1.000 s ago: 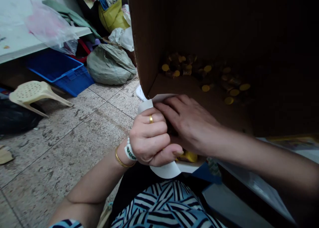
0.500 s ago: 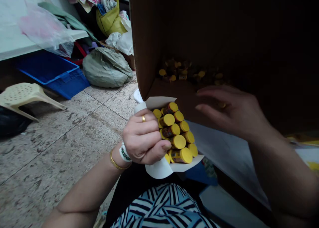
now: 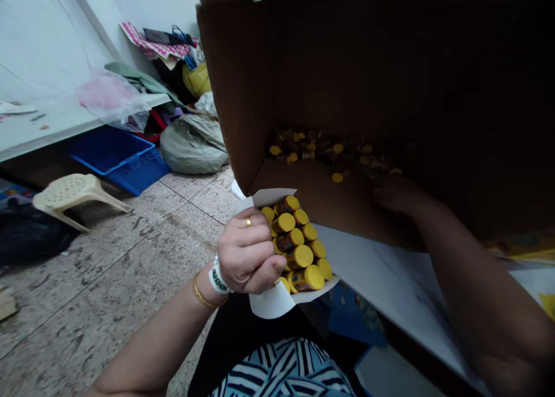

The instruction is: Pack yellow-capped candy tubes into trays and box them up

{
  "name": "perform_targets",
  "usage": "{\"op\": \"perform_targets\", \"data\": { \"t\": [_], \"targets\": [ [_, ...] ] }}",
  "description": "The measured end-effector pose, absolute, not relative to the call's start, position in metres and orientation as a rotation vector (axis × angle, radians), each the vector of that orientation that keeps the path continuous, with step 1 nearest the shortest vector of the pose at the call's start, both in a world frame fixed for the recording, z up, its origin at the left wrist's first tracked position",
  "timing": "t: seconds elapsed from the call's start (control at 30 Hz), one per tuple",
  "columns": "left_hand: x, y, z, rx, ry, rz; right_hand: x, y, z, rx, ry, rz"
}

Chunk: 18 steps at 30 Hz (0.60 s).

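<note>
My left hand (image 3: 245, 252) grips a folded white card (image 3: 271, 303), which cradles a heap of small bottles with yellow caps (image 3: 299, 249). A gold ring and a bracelet show on that hand and wrist. My right hand (image 3: 399, 196) reaches into a brown cardboard box (image 3: 243, 96), dim in the shadow there. Its fingers lie close to loose yellow-capped bottles (image 3: 312, 151) scattered on the box floor. Whether it holds one is hidden by the darkness.
A white table edge (image 3: 82, 122) runs along the left, above a blue plastic crate (image 3: 134, 169). A cream plastic stool (image 3: 73, 195) stands on the speckled tile floor. A grey sack (image 3: 191, 145) lies near the wall.
My right hand has moved from beside the card deeper into the box, toward the loose bottles. The left hand still holds the card, and the view has shifted back, showing more of the room.
</note>
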<state>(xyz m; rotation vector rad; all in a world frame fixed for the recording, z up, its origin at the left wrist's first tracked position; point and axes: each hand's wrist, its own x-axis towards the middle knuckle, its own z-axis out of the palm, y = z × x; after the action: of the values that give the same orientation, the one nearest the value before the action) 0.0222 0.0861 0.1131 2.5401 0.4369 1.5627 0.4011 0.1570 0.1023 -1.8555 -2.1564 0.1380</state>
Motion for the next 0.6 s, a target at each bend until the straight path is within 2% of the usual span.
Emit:
{"op": "perform_targets", "data": {
  "t": [0.27,0.5,0.6],
  "targets": [
    [0.027,0.09,0.123,2.48,0.485,1.585,0.394,0.153,0.132,-1.925,-2.178,0.695],
    [0.042,0.079,0.124,2.493,0.547,1.653,0.302,0.146,0.182,-1.125,-2.036,1.121],
    [0.048,0.077,0.125,2.515,0.598,1.68,0.258,0.143,0.19,-0.918,-2.21,1.018]
  ]
}}
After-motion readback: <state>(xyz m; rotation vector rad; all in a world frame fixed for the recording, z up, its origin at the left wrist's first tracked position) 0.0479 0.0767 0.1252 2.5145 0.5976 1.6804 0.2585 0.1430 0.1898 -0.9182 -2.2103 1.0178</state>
